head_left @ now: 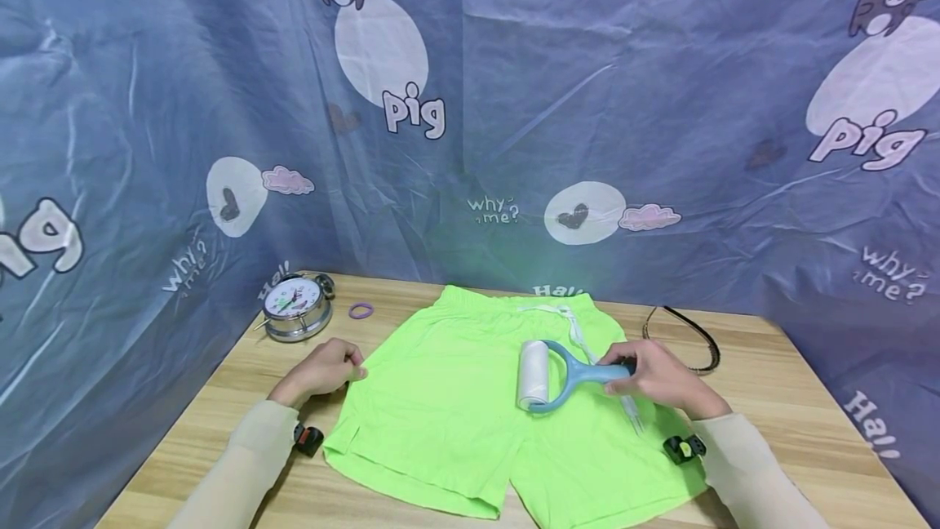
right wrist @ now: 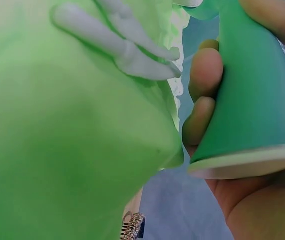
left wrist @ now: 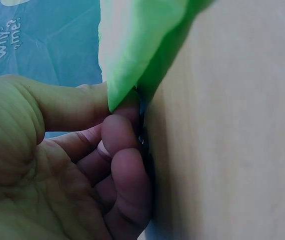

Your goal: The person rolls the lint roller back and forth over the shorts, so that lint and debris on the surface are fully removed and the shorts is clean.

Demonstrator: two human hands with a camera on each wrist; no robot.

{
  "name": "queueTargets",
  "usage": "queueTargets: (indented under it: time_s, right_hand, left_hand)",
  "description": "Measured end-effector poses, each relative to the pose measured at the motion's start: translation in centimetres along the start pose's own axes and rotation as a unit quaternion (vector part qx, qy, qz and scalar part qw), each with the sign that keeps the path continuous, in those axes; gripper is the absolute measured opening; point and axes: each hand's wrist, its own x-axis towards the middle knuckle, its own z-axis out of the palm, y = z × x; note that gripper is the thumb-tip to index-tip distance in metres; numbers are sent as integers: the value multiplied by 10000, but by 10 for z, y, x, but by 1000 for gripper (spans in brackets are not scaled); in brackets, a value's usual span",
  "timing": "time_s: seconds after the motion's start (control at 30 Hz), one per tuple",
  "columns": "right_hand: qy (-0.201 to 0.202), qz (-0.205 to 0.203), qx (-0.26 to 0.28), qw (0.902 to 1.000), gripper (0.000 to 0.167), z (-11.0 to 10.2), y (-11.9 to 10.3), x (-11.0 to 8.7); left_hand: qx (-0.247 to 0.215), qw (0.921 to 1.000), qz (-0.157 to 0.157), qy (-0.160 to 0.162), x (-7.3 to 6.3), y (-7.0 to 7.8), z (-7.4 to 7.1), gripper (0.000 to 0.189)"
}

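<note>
Here, right fingers (right wrist: 206, 72) clasped round lint roller handle (head_left: 596, 372), left fingers (left wrist: 131, 172) pinching edge of green shorts (head_left: 448, 394)

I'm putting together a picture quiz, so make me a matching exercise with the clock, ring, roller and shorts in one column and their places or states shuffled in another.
Things:
1. Clock
2. Ring
3. Roller
4. Shorts

Places or states:
A. Held in the right hand
B. In the table's far left corner
C. Pinched by the left hand
D. Between clock and shorts

Pairs: 1-B, 2-D, 3-A, 4-C
</note>
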Motion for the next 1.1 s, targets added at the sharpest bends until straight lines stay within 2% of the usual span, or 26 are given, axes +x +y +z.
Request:
queueTargets:
  time_s: [0.43,0.7,0.93,1.1]
  right_hand:
    - [-18,114,45,9999,23,-6,2,-5]
    - [134,162,-82,9997,20,-9,11,-13]
    - [345,386,-188,9985,24,-19,17,-24]
    - [432,398,-256,9979,23,-27,22,-32]
  left_hand:
    - [-21,10000,-14,-29,-1,2,0,10]
    - [-50,10000,18,-21,-3,2,0,10]
    - [-56,10000,24,-37,-3,2,0,11]
    - [-79,10000,20,-31,-2,2,0,11]
